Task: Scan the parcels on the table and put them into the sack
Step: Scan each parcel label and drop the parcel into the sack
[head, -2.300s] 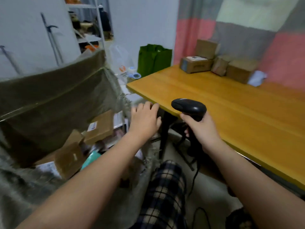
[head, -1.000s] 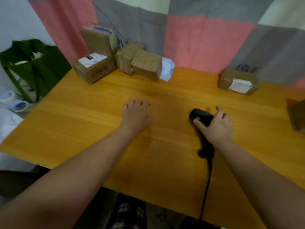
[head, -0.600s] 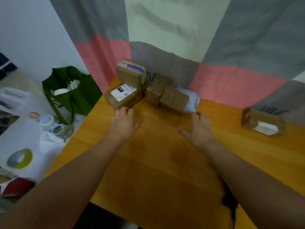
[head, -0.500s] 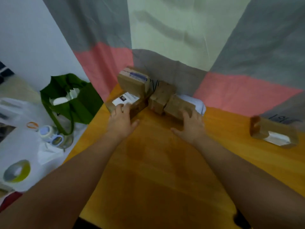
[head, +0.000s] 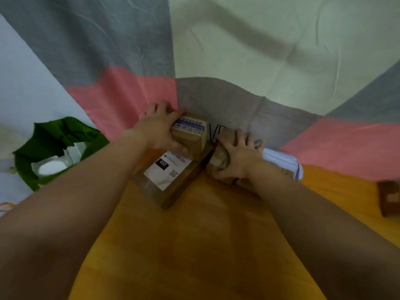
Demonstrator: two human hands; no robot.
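Five parcels show on the yellow wooden table (head: 205, 245), and every place below is given from the labelled box (head: 171, 180), the flat carton with a white shipping label that lies at the table's far left corner.

Behind the labelled box hangs a patchwork cloth (head: 216, 50) of grey, pink and cream panels, which fills the upper part of the view. To the left of the labelled box, off the table, stands a green bag (head: 58, 137) with its mouth open.

On top of the labelled box, at its far end, sits the taped box (head: 190, 135), a smaller carton with blue-printed tape along its upper edge. The left hand (head: 158, 128) grips this taped box: its fingers curl over the box's far left side and its thumb presses across the near face.

Just to the right of the labelled box, touching it, lies the brown parcel (head: 220, 156). The right hand (head: 240, 156) lies on top of it with its fingers spread and bent over the far edge and its thumb hooked round the near side, so the parcel is clasped from above.

Further right of the labelled box, beyond the brown parcel, a pale packet (head: 283, 161) pokes out past the right wrist. Well apart to the right, cut by the frame, sits a small edge parcel (head: 389, 198).
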